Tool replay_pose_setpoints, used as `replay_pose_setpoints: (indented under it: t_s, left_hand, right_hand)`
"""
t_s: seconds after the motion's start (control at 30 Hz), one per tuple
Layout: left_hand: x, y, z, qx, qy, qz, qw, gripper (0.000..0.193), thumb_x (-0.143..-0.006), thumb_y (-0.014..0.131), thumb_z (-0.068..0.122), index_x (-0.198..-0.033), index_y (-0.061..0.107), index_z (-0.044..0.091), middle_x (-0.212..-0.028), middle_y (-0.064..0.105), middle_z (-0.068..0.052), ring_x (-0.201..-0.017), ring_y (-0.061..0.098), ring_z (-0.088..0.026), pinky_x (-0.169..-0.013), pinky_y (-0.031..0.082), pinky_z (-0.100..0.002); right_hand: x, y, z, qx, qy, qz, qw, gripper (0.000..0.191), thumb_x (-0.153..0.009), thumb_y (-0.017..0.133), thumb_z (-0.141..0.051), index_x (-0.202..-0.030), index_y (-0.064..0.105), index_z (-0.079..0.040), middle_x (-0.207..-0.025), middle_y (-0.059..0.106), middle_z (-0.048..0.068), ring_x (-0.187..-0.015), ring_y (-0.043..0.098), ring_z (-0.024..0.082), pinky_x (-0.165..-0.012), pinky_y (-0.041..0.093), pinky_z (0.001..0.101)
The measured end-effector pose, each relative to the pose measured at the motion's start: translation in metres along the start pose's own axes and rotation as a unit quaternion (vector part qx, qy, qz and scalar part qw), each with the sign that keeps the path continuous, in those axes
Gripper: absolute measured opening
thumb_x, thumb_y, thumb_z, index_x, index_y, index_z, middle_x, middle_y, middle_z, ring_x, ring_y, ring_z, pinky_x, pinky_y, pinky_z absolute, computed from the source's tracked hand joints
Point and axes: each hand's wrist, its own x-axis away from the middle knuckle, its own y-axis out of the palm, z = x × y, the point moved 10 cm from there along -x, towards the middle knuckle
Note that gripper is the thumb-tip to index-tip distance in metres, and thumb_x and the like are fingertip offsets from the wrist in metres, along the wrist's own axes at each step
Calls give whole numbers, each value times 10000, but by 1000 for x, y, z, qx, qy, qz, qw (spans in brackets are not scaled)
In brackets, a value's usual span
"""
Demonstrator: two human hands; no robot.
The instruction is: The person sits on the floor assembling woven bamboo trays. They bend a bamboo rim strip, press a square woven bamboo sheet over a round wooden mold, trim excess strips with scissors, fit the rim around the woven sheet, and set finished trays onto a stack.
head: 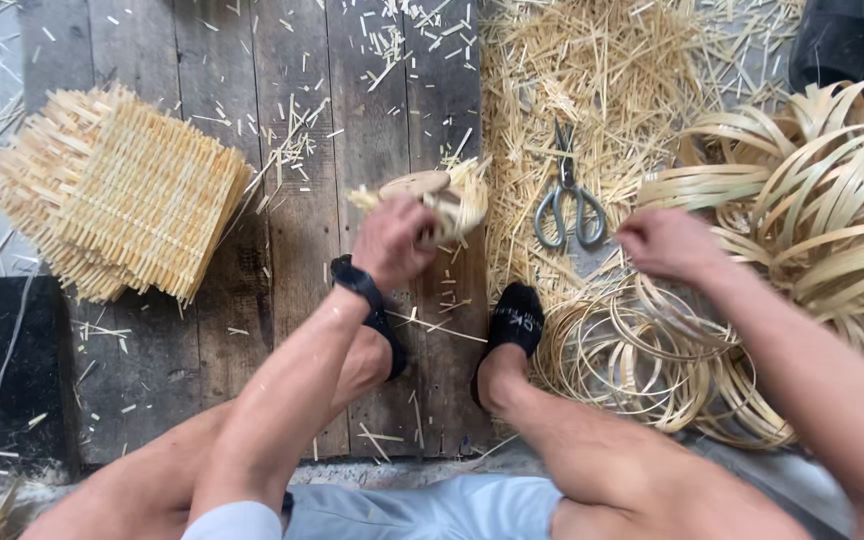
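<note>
Left hand (392, 240) grips the small basket (447, 200), right hand (667, 243) pinches a strip (barely visible) that could snap if yanked.

One head-worn camera looks steeply down from close above the seated person's knees, facing forward over the plank floor (202, 330) toward the scissors (570, 205) and bamboo hoops (812, 210).

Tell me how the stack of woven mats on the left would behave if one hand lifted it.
The stack of woven mats looks light, being thin cane strips. It is probably fairly stiff, since its layers lie flat. The loose-looking layers might slide apart, and the protruding strip ends could snag.
</note>
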Motion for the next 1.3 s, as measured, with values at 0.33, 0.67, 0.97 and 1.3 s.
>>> replay_pose_setpoints:
  t_s: [0.33, 0.67, 0.97, 1.3]
  left_hand:
    - [92, 29, -13, -65, -138, -88, 984, 542, -798, 838, 429, -1153, 575, 115, -1173, 546, -138, -1205, 508, -337, -1014, 428, -468]
    - [33, 49, -29, -87, -267, -15, 960, 1103, -596, 909, 413, -1521, 372, 147, -1385, 401, -226, -1252, 423, -433, -1008, 429, -572]
    - [33, 67, -31, -49, -130, -145, 980, 1186, -548, 960, 405, -1555, 360, 225, -1452, 396, -180, -1313, 410, -401, -1052, 410, -562]
    - [61, 70, -31, -43, -242, -39, 968, 1167, -622, 961, 330, -1589, 329, 163, -1531, 288, -281, -1395, 322, -494, -1167, 325, -561]
  right_hand:
    - [-70, 73, -26, -135, 0, 305, 943, 712, -725, 918, -349, -1231, 561, 1, -1120, 648, 245, -1046, 628, 395, -894, 521, 486]
    - [-83, 123, -12, -570, 83, -160, 802, 423, -719, 772, -100, -1119, 652, -29, -948, 739, 133, -848, 725, 178, -757, 586, 280]
    - [-2, 135, -56, -622, 19, -10, 783, 321, -955, 662, -314, -876, 591, -11, -645, 580, 67, -459, 553, 141, -373, 499, 292]
    - [9, 150, -171, -574, 73, -151, 802, 455, -932, 731, -392, -831, 596, 31, -602, 561, 41, -446, 539, 127, -388, 479, 284]
